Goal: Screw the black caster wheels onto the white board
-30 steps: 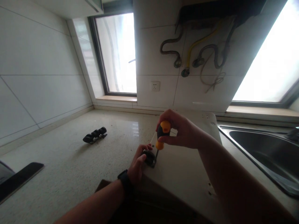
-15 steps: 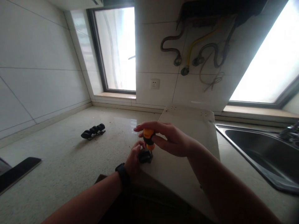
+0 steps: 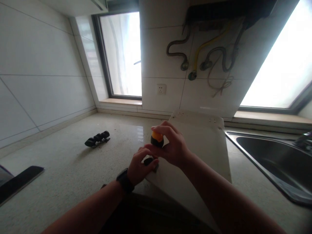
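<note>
Gripping the screwdriver [image 3: 157,138] in the right hand [image 3: 174,143], thumb and fingers round its handle, over the board's near left corner. Pinching the caster [image 3: 148,161] there with the left hand [image 3: 140,166], with other casters [image 3: 97,139] farther left on the worktop [image 3: 117,159].

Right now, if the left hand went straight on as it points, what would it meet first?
Likely the right hand, gripping the yellow-and-black handle; the depth between the hands is unclear.

The screwdriver [image 3: 157,138] is orange and black, the countertop [image 3: 68,175] speckled grey-white, the panel [image 3: 202,146] plain off-white.
</note>
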The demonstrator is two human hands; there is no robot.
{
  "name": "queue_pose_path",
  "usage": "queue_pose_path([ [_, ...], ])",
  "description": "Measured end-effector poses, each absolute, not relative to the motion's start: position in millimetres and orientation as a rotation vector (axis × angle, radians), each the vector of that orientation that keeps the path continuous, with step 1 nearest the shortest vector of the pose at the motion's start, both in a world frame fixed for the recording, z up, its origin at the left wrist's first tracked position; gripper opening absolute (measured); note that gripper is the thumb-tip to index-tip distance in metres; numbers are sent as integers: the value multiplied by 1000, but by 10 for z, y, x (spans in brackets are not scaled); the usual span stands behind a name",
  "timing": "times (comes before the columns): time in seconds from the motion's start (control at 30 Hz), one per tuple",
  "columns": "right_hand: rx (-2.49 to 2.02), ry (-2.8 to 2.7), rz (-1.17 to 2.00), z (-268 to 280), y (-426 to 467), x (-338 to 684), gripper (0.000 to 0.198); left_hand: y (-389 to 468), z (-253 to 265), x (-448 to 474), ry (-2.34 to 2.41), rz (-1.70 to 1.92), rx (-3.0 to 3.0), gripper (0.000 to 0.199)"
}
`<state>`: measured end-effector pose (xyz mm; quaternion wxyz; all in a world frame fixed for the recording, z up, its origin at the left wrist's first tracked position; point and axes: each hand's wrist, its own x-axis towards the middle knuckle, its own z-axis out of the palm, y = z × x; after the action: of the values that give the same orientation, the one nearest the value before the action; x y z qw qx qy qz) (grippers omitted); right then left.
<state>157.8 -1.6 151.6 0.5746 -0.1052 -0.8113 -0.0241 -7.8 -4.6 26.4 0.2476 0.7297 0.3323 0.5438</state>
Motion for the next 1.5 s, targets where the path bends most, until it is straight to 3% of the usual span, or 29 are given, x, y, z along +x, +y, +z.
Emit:
queue_pose_path([
  [0.37, -72, -2075, 952, 1529, -22, 1719, 46, -69, 456, -74, 920, 1483, 2146, 11],
  [0.43, -85, -2069, 891, 1496, -21, 1691, 46, -69, 439, -91, 910, 1454, 2160, 8],
  [0.63, -146, -2026, 326, 1447, -98, 1565, 51, -43, 307, -136, 836, 1379, 2161, 9],
  [0.7, -124, -2055, 360, 1496, -130, 1586, 50, -29, 282, -138, 840, 1341, 2173, 4],
  [0.93, -51, -2251, 738, 1651, -180, 1703, 47, -20, 294, -139, 882, 1361, 2214, 11],
  [1.2, -110, -2067, 137, 1500, -170, 1583, 44, -30, 297, -120, 805, 1434, 2428, 10],
  [1.5, -53, -2141, 747, 1538, -165, 1703, 35, -104, 378, -67, 808, 1419, 2460, 19],
])
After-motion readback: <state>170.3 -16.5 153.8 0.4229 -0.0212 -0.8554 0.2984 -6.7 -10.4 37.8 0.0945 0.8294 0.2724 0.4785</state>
